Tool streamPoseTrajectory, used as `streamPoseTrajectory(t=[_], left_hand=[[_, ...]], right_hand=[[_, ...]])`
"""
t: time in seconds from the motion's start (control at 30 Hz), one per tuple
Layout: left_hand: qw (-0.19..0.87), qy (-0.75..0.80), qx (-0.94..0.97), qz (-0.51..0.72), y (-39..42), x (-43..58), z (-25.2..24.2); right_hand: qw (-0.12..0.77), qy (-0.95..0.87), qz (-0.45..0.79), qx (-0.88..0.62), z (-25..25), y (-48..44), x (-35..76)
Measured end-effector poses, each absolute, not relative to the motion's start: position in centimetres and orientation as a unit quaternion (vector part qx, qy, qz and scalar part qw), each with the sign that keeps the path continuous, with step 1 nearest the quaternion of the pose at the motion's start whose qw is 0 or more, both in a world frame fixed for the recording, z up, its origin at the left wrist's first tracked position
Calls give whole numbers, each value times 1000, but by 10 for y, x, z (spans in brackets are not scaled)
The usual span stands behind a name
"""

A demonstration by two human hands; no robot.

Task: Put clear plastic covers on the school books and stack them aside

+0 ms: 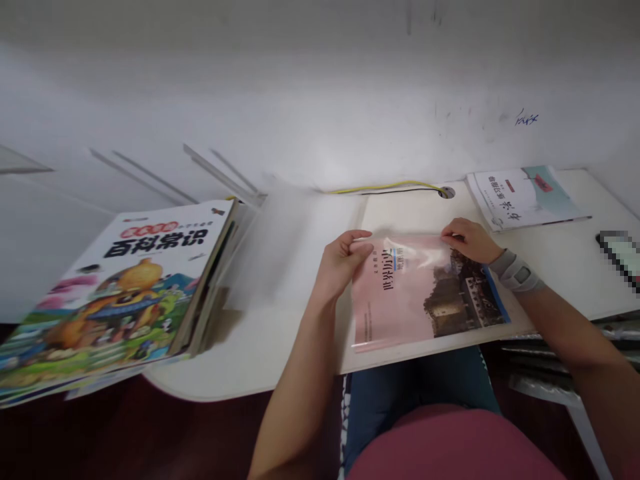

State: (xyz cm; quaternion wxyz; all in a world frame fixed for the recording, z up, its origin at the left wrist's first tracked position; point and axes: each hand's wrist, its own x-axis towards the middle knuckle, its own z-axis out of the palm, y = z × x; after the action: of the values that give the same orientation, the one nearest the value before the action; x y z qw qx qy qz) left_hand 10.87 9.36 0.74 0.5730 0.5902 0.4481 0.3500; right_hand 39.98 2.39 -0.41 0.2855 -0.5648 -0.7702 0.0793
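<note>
Both hands pinch top edge of clear plastic cover (400, 250) over pink book (420, 293) on bench (280, 347): left hand (340, 263), right hand (467, 240). Step seems cover fitting; next likely needs even, steady pull.

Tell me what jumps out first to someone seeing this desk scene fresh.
The pink-covered book in a clear plastic sleeve at the centre of the white desk draws the eye, gripped at its top edge by the left hand and the right hand. Next comes the brightly coloured cartoon book topping a stack at the left, then the white booklet at the far right by the wall.
</note>
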Motion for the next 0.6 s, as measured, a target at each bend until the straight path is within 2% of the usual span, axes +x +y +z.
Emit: streamPoseTrajectory(t=[0.07,0.13,0.27,0.37,0.47,0.6], left_hand=[[555,450,613,337,94,108,7],[489,462,644,363,94,107,7],[155,479,713,488,82,119,12],[-13,386,817,428,65,141,21],[-52,304,885,349,55,162,29],[-48,288,908,302,55,169,34]], right_hand=[[283,-765,119,-566,3,20,401],[282,-758,144,-570,12,16,401],[266,-760,129,-578,32,7,396],[254,-767,106,-580,44,0,391],[253,-766,89,-585,52,-7,387],[248,-765,85,-589,58,-13,384]])
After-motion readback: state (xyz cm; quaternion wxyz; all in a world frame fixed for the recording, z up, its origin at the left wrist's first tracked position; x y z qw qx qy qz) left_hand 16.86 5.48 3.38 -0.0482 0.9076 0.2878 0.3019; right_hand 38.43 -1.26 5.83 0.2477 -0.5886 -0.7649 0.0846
